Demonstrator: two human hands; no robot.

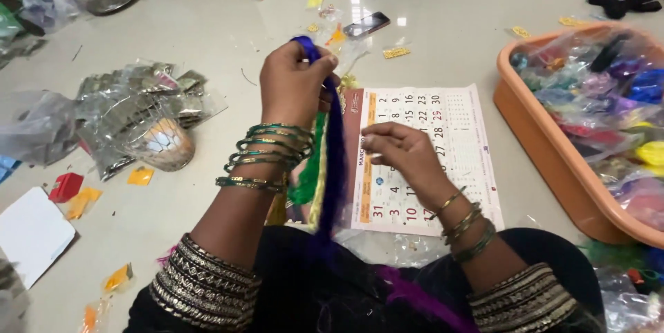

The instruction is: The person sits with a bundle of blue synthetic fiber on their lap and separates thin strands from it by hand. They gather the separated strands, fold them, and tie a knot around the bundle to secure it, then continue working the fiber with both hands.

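Note:
My left hand (294,84) is raised and shut on the top of a bundle of dark blue threads (336,160) that hangs down toward my lap. Green and yellow threads (311,167) hang beside the blue ones. My right hand (401,150) sits lower, just right of the bundle, with thumb and fingers pinched together; whether a strand is between them is too fine to tell. Both wrists carry green and gold bangles. Under the hands a white calendar sheet (449,160) lies flat on the floor.
An orange tub (546,160) of bagged coloured materials stands at the right. A pile of clear plastic packets (138,115) lies at the left, with a red box (66,186) and a white card (31,233). A phone (366,24) and gold pieces (395,51) lie farther out.

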